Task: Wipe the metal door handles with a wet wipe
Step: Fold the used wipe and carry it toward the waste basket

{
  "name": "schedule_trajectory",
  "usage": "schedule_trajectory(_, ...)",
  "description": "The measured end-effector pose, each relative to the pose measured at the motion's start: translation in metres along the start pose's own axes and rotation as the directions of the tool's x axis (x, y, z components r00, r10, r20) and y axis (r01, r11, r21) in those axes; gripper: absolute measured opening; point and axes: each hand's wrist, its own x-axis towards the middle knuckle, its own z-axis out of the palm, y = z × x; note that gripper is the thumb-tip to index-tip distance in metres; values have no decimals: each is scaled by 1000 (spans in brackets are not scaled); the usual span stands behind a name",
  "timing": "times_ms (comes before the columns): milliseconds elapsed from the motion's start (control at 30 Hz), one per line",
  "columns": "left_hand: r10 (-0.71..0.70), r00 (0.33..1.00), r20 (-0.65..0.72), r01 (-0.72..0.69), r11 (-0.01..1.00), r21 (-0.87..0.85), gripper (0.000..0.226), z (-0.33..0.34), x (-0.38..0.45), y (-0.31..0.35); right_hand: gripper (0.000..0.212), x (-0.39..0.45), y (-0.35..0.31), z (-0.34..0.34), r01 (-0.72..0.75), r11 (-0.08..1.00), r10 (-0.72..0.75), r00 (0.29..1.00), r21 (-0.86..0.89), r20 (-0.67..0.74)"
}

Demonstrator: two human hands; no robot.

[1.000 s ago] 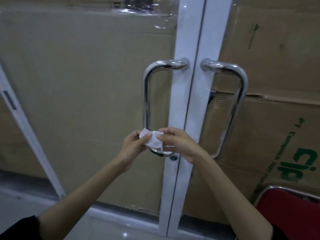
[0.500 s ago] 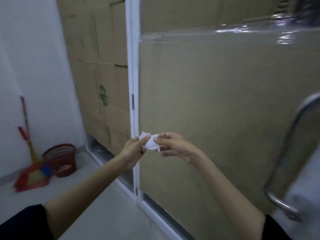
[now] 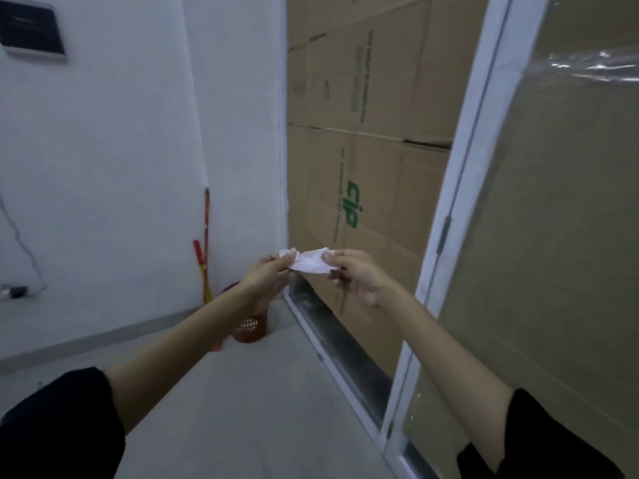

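A small crumpled white wet wipe (image 3: 309, 262) is stretched between both hands at chest height. My left hand (image 3: 268, 276) pinches its left end between thumb and fingers. My right hand (image 3: 358, 276) pinches its right end. The metal door handles are out of view. A white-framed glass door (image 3: 460, 202) with cardboard behind it fills the right side.
Stacked cardboard boxes (image 3: 363, 150) with green print stand behind the glass. A red basket (image 3: 249, 328) sits on the floor in the corner, partly hidden by my left forearm, beside a red and yellow broom (image 3: 204, 243) leaning on the white wall. Grey floor lies below.
The view has swung left, away from the two door handles, which have left the frame. Both hands stayed together on the wipe and pulled it a little wider.
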Motion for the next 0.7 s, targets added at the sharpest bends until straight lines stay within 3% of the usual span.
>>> schedule_trajectory(133,-42,995,-95,41,999,-14,21,-58,51,15,22,61,0,24,-34,995,35,999,95,-1)
schedule_trajectory(333,-51,986,-158,45,998,-40,27,-109,125,17,17,160,4,57,-94,969,78,994,230,76)
schedule_trajectory(467,-32,977,-213,16,997,-77,26,-137,185,22,28,240,4,72,-109,962,91,992,252,85)
schedule_trajectory(600,-43,966,-256,27,998,-65,13,-165,256,36,13,324,-3,82,-74,966,49,993,246,107)
schedule_trajectory(700,-69,951,-302,70,998,-7,13,-189,315,46,14,386,-10,86,-69,979,44,990,191,131)
